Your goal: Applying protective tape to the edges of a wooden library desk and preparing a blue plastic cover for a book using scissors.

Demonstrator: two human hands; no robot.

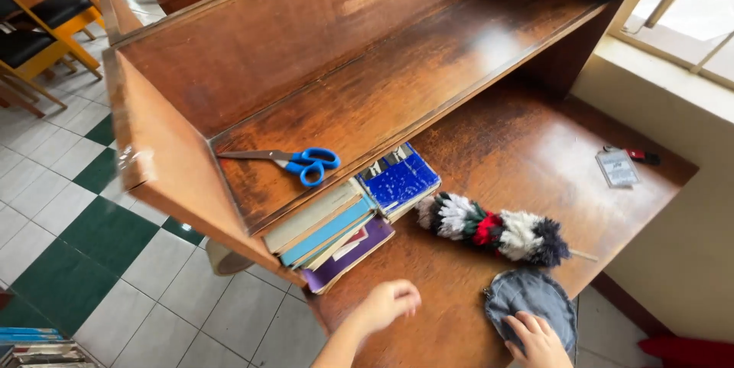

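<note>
Under the wooden shelf, a stack of worn books (336, 230) is half hidden, just beyond the loosely curled, empty left hand (388, 303). A round grey denim cloth (527, 299) is pressed flat on the brown desk (535, 146) by the spread right hand (539, 341), partly cut off; a multicoloured feather duster (493, 229) lies just behind.

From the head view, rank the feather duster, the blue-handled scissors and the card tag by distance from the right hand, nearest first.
Measured from the right hand, which rests on a grey cloth at the desk's near edge:
1. Feather duster, lying on the desk just beyond the cloth.
2. Card tag, farther back on the desk's right side.
3. Blue-handled scissors, up on the shelf to the left.
</note>
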